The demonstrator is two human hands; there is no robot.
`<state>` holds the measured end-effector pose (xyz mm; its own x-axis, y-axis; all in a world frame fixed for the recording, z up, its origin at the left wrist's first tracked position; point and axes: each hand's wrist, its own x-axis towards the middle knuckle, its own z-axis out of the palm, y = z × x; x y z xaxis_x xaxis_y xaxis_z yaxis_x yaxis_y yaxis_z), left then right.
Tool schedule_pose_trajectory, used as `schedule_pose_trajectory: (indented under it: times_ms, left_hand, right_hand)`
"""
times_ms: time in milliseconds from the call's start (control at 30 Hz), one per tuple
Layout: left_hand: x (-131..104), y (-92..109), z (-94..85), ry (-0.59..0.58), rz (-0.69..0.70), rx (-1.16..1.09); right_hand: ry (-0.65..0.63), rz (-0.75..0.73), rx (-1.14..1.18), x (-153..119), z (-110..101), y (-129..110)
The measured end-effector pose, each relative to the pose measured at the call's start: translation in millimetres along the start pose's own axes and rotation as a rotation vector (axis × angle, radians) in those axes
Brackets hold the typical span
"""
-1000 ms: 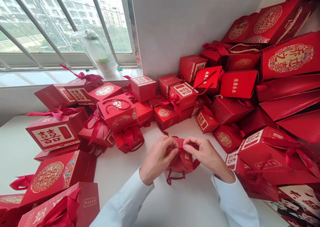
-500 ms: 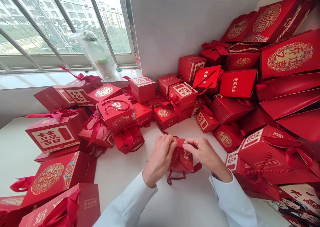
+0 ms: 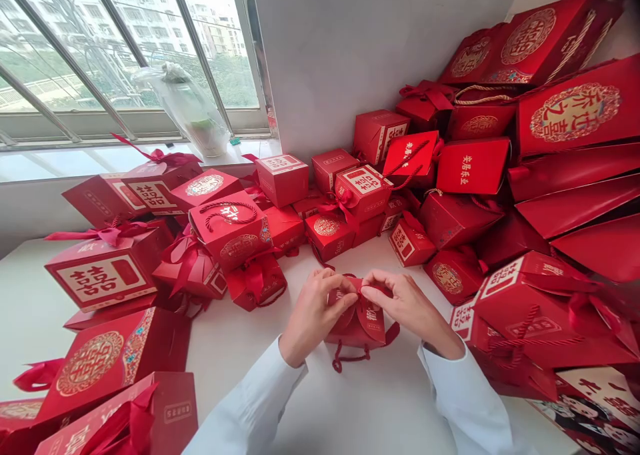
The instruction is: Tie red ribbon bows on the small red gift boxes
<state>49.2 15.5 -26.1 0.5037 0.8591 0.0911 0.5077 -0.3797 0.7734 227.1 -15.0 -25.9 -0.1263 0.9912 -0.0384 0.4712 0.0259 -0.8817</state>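
Note:
A small red gift box with curved top flaps sits on the white table in front of me, a twisted red cord hanging at its near side. My left hand comes in from the left, thumb and forefinger pinched at the ribbon over the box top. From the other side, my right hand pinches the same ribbon close to the left fingertips. The fingers partly cover the ribbon, so its knot is hard to make out. A loose ribbon end shows at the box's right.
Red gift boxes with ribbons are heaped on the left and along the back. Larger red gift bags lean at the right. A plastic-wrapped cup stands on the sill by the barred window. The table is white.
My left hand has opened out from a tighter grip, its fingers now pinching nearer the box's centre. The right hand has shifted slightly left. The box stays put.

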Motion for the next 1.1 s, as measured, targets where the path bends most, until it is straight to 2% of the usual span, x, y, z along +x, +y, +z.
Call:
schedule_pose_trajectory:
  times_ms: [200,433,567,733,867,967,1100]
  left_hand:
    - [2,-1,-3.3,-0.007,-0.06,-0.037]
    - [0,1,-2.5,-0.063,-0.039,0.059]
    - [-2,3,1.3,-0.057,-0.019,0.125]
    - [-1,2,8.9,0.036,0.022,0.171]
    - [-1,-1,2.2,0.086,0.073,0.077]
    - [-3,-3,-7.7,0.03,0.152,0.059]
    - [-4,-3,-13.1,-0.053,0.237,0.21]
  right_hand:
    - [-0.04,-0.064,0.029,1,-3,4]
    - [-0.047,-0.023,0.011,-1,0,-2]
    - [-0.025,-0.011,-0.033,-1,3,-7]
    - [0.034,0.03,-0.135,-1,6,-10]
    - [0.062,0.058,-0.127,-2,6,-8]
    - [0.07,0.081,-0.096,-2,7,-5]
    - [0.076,0.101,-0.089,-1,7,-3]
